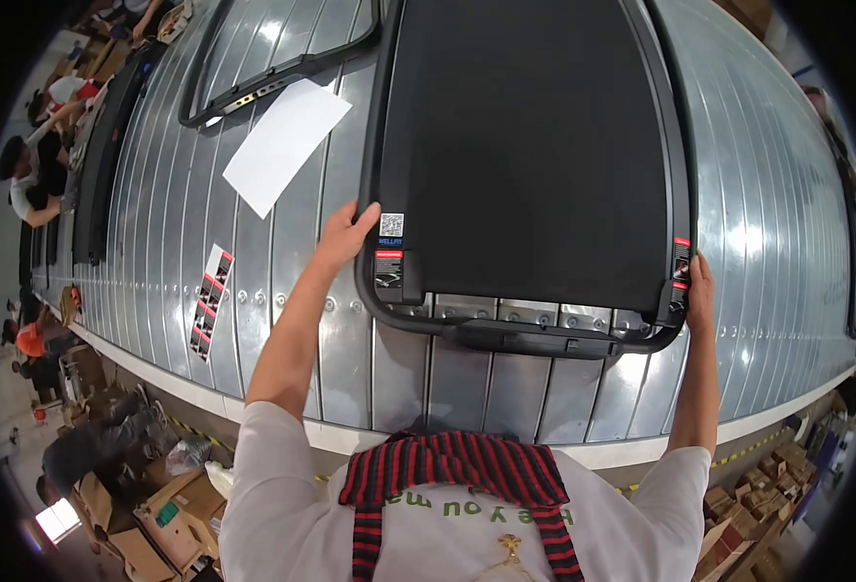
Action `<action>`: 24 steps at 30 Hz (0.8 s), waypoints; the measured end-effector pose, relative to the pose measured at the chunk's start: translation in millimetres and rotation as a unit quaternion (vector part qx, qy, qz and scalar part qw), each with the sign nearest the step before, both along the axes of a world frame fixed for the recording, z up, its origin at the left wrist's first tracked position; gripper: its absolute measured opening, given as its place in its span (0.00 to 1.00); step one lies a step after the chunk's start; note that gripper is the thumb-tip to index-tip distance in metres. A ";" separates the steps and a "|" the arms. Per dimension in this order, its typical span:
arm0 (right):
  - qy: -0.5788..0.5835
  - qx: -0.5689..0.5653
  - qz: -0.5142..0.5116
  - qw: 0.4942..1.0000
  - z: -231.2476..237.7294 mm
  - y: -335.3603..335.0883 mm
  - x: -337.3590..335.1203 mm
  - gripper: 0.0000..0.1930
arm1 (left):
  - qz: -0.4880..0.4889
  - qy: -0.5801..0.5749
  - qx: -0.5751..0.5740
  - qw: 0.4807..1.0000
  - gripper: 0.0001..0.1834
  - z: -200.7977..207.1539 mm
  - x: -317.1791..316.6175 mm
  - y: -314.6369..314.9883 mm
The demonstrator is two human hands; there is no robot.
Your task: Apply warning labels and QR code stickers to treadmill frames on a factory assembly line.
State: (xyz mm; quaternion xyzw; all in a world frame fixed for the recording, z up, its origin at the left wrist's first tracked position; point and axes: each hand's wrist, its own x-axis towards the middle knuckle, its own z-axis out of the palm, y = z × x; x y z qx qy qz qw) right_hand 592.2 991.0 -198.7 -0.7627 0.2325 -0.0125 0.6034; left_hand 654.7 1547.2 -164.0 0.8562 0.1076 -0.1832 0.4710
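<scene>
A black walking treadmill (pixel 542 155) with a wide flat belt lies before me on a slatted metal conveyor. A rounded tubular frame runs round its near end. My left hand (pixel 346 236) is closed on the left side of this frame, thumb on top, beside a code sticker (pixel 391 225) and a red-and-black warning label (pixel 389 269). On the opposite side my right hand (pixel 701 289) holds the outer edge of the frame, its fingers partly hidden, next to more red-and-black labels (pixel 680 262).
Left of the treadmill, a white sheet (pixel 287 145) and a strip of labels (pixel 211 303) lie on the metal slats (pixel 340 378). Farther off is another black tubular frame (pixel 282 73). People work along the far left beside a long black unit (pixel 113 155). Cardboard boxes (pixel 171 514) stand below the conveyor.
</scene>
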 end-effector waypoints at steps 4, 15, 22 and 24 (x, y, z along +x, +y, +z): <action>-0.018 0.060 -0.026 0.998 2.0 15.6 -16.9 0.22 | 0.110 -0.112 -0.045 0.987 0.24 -37.9 -26.5 8.5; 0.010 -0.213 0.005 0.977 -19.3 -26.6 -10.2 0.22 | 0.307 -0.142 -0.119 0.934 0.21 -43.8 -79.7 -29.9; -0.229 -0.300 0.127 0.917 95.4 157.7 -18.1 0.17 | 0.126 -0.256 0.334 0.898 0.26 -21.4 -123.4 180.7; -0.204 -0.255 0.228 0.917 127.0 255.4 -23.6 0.13 | 0.098 -0.198 0.395 0.892 0.29 -17.1 -146.3 256.0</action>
